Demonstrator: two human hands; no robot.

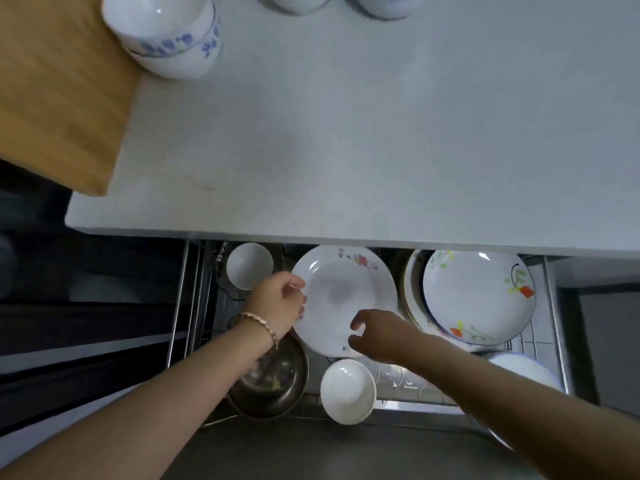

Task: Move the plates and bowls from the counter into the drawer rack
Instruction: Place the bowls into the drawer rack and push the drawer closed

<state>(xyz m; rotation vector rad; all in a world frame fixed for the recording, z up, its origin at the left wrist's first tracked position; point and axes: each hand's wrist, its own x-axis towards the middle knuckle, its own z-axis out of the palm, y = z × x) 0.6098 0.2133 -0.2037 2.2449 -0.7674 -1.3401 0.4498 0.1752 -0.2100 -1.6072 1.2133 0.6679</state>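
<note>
My left fingers (299, 285) are curled round the left rim of the white plate (344, 299), pinching its edge, with a bracelet (261, 325) on that wrist; my right fingers (358, 329) are spread and bent like a loose claw over the plate's near right rim, and I cannot tell whether they touch it. My left hand (277, 299) and my right hand (381, 336) sit on opposite sides of this plate, which has a small pink flower print at its far edge and lies roughly flat over the middle of the open drawer rack (550, 317). Just right of it in the rack is a stack of plates (478, 299) with red and yellow flowers on the top one. Far left of my left hand a small white bowl (249, 265) stands in the rack, and under my left forearm sits a steel bowl (273, 386). Near the front, between my arms, is another white bowl (348, 391), and a further white dish (523, 368) shows at the near right corner behind my right arm. Above the drawer the pale bench (381, 133) runs across, with stacked blue-flowered bowls (169, 32) at its far left beside a wooden board (59, 88), and two more bowls (381, 5) cut off at the far edge
</note>
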